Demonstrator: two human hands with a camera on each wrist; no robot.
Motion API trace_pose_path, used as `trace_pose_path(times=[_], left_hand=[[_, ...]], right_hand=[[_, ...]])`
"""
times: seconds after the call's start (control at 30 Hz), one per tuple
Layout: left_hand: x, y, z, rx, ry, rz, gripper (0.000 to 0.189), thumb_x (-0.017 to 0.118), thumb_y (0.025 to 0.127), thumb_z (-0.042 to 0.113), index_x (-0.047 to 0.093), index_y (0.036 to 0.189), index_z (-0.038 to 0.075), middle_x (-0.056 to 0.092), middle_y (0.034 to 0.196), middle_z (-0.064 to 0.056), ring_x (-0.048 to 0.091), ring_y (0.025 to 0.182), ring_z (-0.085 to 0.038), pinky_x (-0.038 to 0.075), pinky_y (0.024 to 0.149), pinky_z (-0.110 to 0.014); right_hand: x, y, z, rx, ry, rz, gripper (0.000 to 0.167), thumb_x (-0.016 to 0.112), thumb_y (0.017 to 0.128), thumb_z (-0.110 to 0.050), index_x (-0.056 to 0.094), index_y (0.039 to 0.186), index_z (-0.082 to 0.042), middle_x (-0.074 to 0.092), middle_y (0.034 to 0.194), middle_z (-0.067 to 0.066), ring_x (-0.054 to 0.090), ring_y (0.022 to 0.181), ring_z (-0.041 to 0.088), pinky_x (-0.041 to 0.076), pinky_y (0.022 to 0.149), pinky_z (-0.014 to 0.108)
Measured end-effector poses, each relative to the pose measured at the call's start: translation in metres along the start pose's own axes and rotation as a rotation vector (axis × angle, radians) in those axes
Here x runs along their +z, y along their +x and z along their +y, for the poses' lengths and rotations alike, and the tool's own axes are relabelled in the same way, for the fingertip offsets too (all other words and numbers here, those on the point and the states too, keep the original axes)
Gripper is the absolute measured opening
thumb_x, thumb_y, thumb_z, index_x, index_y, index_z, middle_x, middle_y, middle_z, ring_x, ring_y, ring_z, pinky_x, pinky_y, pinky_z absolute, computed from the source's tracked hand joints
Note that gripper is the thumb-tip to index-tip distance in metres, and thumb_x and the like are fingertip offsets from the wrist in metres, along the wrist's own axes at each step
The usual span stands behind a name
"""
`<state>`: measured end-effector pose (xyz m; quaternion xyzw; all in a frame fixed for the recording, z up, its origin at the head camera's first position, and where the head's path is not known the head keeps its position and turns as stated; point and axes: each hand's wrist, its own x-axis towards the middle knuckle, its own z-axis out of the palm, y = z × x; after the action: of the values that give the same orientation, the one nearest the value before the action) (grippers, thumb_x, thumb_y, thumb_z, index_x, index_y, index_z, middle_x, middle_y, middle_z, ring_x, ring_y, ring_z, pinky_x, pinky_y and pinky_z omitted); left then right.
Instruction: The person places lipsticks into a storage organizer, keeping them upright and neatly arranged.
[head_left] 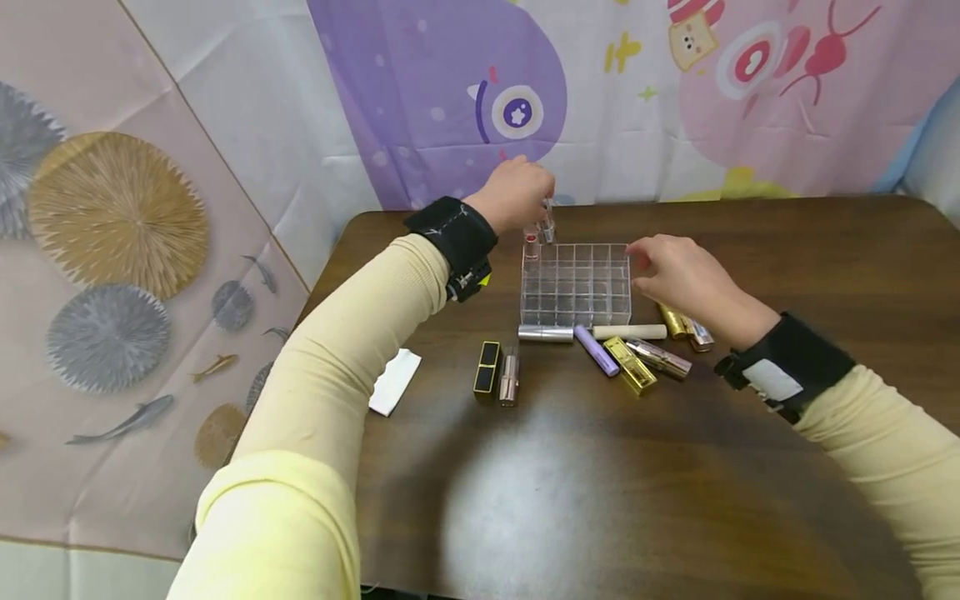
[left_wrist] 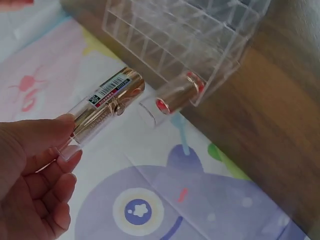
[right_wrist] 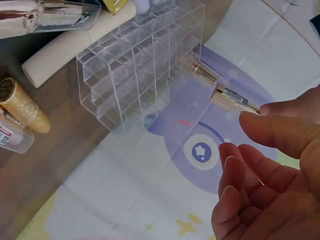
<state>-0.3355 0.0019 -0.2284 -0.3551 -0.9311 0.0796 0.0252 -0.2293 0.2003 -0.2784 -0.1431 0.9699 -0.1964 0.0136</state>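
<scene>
My left hand [head_left: 513, 193] pinches a gold lipstick tube [left_wrist: 112, 102] by its clear cap, thumb against fingers, above the back left of a clear acrylic organizer [head_left: 576, 287]. A barcode label shows on the tube. Another lipstick [left_wrist: 181, 93], gold and red with a clear cap, stands in a corner compartment close to the held one. At the organizer's right side is my right hand [head_left: 686, 275]. Its fingers are loosely bent, the thumb apart from them, and nothing lies between them. Whether it touches the organizer I cannot tell.
Along the organizer's front lie a silver tube [head_left: 545, 333], a purple tube [head_left: 597, 351], a cream tube [head_left: 630, 332] and several gold tubes. A black-and-gold lipstick [head_left: 487, 367] and a rose-gold one [head_left: 509, 380] lie nearer. A white paper [head_left: 394, 382] is at left.
</scene>
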Motion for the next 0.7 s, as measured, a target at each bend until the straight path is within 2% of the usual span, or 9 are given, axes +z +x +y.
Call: trace_pose_path(times=[0.33, 0.53, 0.7], left_hand=[[0.014, 0.018, 0.003, -0.013, 0.047, -0.093, 0.022, 0.051, 0.085, 0.005, 0.066, 0.100, 0.006, 0.063, 0.108, -0.007, 0.050, 0.103, -0.030, 0.040, 0.090, -0.041], [0.019, 0.024, 0.007, -0.002, 0.096, -0.100, 0.021, 0.048, 0.086, 0.005, 0.067, 0.096, 0.005, 0.063, 0.109, -0.010, 0.050, 0.106, -0.031, 0.040, 0.090, -0.042], [0.024, 0.030, 0.010, 0.010, 0.123, -0.104, 0.024, 0.043, 0.089, 0.006, 0.065, 0.099, 0.003, 0.061, 0.113, -0.014, 0.051, 0.106, -0.033, 0.041, 0.091, -0.043]], right_hand=[[0.002, -0.004, 0.006, 0.001, -0.020, -0.002, 0.039, 0.059, 0.083, -0.006, 0.053, 0.119, 0.008, 0.059, 0.102, 0.022, 0.055, 0.092, 0.033, 0.044, 0.077, 0.046], [0.003, -0.005, 0.010, 0.004, -0.019, -0.005, 0.039, 0.060, 0.082, -0.006, 0.054, 0.118, 0.008, 0.060, 0.101, 0.022, 0.056, 0.092, 0.032, 0.044, 0.077, 0.046], [0.005, -0.006, 0.014, 0.008, -0.021, -0.005, 0.038, 0.061, 0.082, -0.005, 0.055, 0.118, 0.007, 0.060, 0.100, 0.021, 0.056, 0.090, 0.031, 0.044, 0.076, 0.045]])
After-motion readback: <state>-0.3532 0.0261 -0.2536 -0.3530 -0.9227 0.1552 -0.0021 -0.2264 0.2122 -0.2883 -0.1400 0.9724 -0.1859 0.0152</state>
